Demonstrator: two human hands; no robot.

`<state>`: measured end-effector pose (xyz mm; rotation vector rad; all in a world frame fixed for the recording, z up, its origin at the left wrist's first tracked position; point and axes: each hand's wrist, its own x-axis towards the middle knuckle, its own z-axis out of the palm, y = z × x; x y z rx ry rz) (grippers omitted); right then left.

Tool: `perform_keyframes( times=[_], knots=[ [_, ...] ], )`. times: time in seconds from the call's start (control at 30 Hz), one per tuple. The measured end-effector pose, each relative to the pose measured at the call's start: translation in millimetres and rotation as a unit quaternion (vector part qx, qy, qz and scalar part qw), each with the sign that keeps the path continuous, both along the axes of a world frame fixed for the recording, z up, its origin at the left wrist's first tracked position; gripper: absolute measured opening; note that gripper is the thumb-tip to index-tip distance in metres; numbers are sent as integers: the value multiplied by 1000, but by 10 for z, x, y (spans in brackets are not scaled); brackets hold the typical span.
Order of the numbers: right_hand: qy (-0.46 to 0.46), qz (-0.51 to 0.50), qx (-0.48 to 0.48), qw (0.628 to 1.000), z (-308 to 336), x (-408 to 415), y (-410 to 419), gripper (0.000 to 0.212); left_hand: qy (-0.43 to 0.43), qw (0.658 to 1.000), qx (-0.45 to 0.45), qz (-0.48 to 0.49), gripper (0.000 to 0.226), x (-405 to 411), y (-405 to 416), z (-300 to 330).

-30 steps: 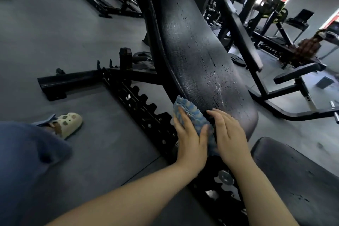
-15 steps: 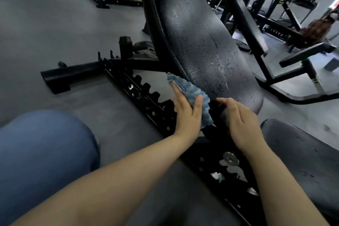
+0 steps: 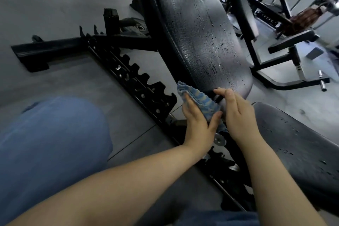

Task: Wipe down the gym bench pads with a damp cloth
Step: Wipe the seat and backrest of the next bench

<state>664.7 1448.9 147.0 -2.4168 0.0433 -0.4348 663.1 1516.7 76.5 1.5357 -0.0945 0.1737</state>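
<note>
I see the left hand (image 3: 199, 121) gripping the blue cloth (image 3: 200, 101) at the cracked back pad's (image 3: 200, 29) lower edge; the right hand (image 3: 236, 115) rests open beside it, grey floor (image 3: 55, 5) to the left.

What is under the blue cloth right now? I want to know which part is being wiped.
The cloth, held by the left hand, covers the lower left edge of the back pad. The pad surface beneath is hidden. Below hangs the black frame.

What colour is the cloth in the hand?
The cloth is blue with paler, whitish stripes, seen in the head view.
</note>
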Motion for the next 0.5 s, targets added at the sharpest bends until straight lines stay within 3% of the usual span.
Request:
perform_keyframes(
  times=[0.27, 0.5],
  knots=[
    [17, -20, 3, 1000, -22, -129, -79, 36, 21, 999, 30, -34, 90, -100, 54, -61],
    [53, -44, -15, 997, 19, -263, -157, 42, 24, 994, 50, -98, 64, -219, 349, -218]
  ],
)
